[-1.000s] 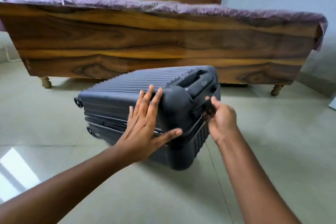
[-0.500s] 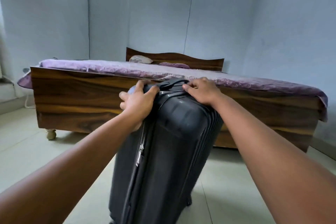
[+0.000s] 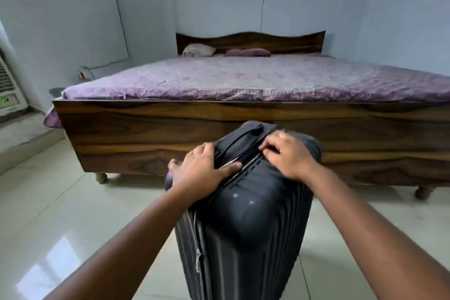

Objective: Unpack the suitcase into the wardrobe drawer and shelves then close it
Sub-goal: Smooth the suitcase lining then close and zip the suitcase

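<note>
Item: black hard-shell suitcase (image 3: 243, 226), upright on the tiled floor (image 3: 60, 214) before the bed (image 3: 243, 124), zip shut; my left hand (image 3: 202, 173) flat on top, my right hand (image 3: 287, 153) curled at the seam; risk: toppling if pressed off-centre.

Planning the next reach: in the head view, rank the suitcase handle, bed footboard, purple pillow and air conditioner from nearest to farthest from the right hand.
From the right hand:
1. Suitcase handle, just to its left.
2. Bed footboard, right behind the case.
3. Purple pillow, at the headboard.
4. Air conditioner, far left wall; close to the pillow's rank.
</note>
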